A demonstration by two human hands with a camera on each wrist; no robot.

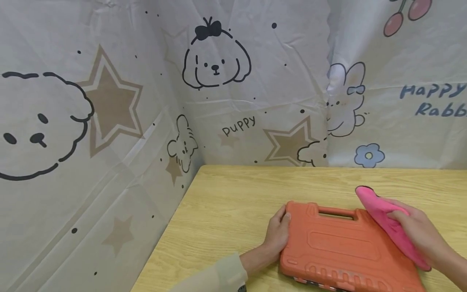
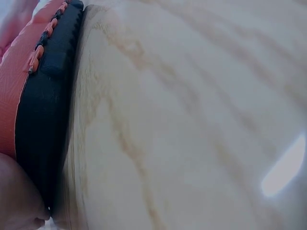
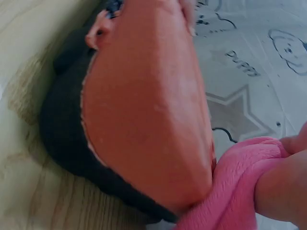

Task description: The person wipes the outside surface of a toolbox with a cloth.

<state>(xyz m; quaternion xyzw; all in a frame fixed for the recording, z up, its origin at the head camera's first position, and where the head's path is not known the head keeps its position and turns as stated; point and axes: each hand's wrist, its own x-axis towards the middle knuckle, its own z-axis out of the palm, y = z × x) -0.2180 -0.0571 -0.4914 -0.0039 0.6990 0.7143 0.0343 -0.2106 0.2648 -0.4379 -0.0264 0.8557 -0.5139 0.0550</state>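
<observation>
An orange plastic carrying case [image 1: 339, 243] with a built-in handle lies on the wooden table, its black lower half [image 2: 48, 96] showing in the left wrist view. My left hand [image 1: 278, 232] grips the case's left edge, thumb over the top. In my right hand [image 1: 419, 227] is a bright pink cloth [image 1: 395, 231], pinched between thumb and fingers. The cloth lies along the right side of the case, and in the right wrist view the pink fabric [image 3: 235, 187] meets the case's corner.
The yellow wood-grain table [image 1: 226, 202] reaches back to a pale curtain [image 1: 233, 97] printed with puppies, stars and a rabbit. Another stretch of curtain [image 1: 73, 211] runs down the table's left edge.
</observation>
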